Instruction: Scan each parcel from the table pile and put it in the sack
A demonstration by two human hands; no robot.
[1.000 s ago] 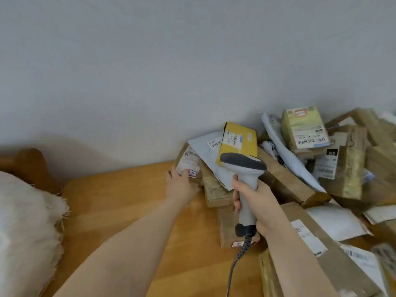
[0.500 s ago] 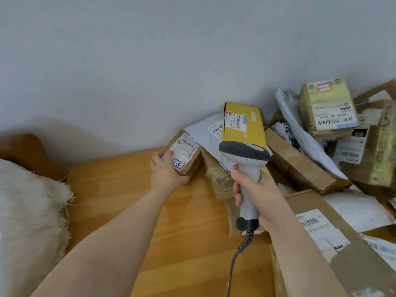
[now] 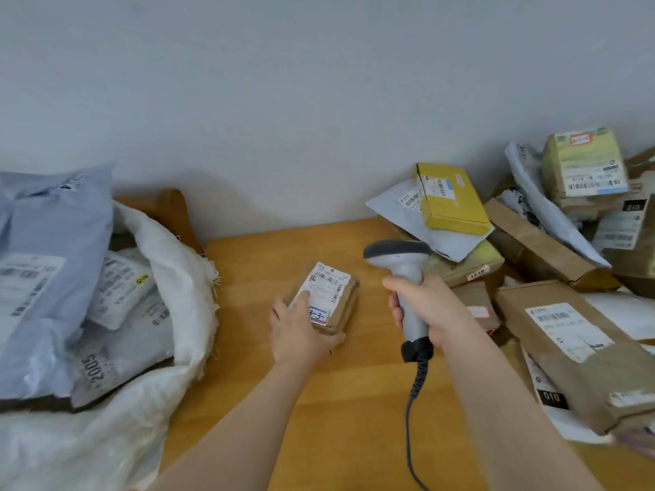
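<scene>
2 bare arms show; the left hand (image 3: 299, 336) and the right hand (image 3: 430, 308) are both ungloved; the 2 wrists are bare too; the left forearm (image 3: 241, 412) and the right forearm (image 3: 496, 402) are uncovered from wrist to the lower edge of the view, slim and smooth; the nails are too blurred to tell.

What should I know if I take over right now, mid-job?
Left grip holds the small parcel, label up, between sack and pile.
Right grip holds the scanner, just right of that parcel.
Done: the sack, at left, already holds several parcels.
Left: I can't tell whether this parcel is scanned. Scan it, sack it, then work through the pile at right.
</scene>
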